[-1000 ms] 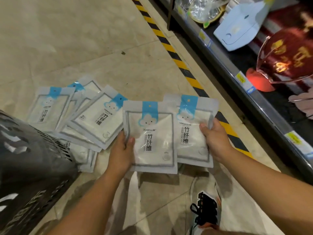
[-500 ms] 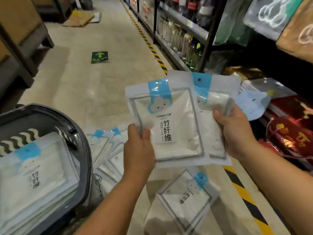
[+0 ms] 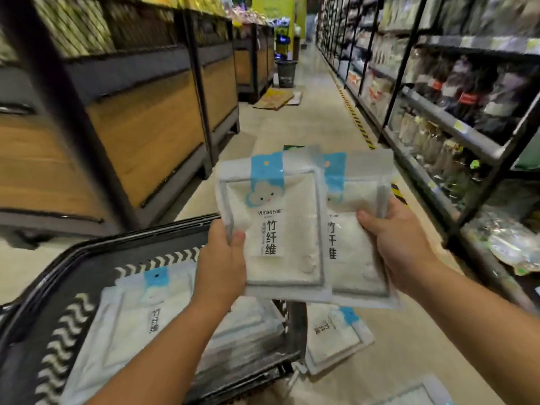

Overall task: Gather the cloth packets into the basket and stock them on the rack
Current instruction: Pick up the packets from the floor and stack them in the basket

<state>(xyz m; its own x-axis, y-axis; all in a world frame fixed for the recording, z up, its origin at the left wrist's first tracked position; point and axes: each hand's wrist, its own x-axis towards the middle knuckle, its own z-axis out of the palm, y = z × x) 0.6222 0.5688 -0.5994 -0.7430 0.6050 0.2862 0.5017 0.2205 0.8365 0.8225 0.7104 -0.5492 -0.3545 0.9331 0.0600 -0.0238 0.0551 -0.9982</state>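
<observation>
Since half a second ago our view has lifted from the floor to the length of the aisle, and the two packets we hold have risen with it, now level above the basket's far corner. Our left hand [image 3: 223, 267] pinches the front cloth packet [image 3: 277, 226] by its left edge, thumb on the face and fingers curled behind. Our right hand [image 3: 400, 244] clamps the rear cloth packet [image 3: 355, 229] at its right edge, thumb pressed on the front. The front packet overlaps the rear one's left side; both stand upright, blue tabs at twelve o'clock.

At seven o'clock from our hands sits the black basket [image 3: 96, 252], its rim patterned with white chevrons, holding a pile of packets [image 3: 140, 314] laid flat. At six o'clock, on the tan floor [image 3: 315, 118] just beside the basket's right corner, lies a loose packet [image 3: 333, 337]; the corner of another packet [image 3: 415, 396] shows at five o'clock by the bottom edge.

At three o'clock runs the stocked rack [image 3: 455, 127] of dark metal shelves, edged on the floor by a yellow-and-black stripe [image 3: 353, 115]. At nine o'clock stand wood-panelled bins [image 3: 146, 127]. At twelve o'clock, far down the aisle, flattened cardboard [image 3: 274, 99] lies near a dark bin [image 3: 286, 73].
</observation>
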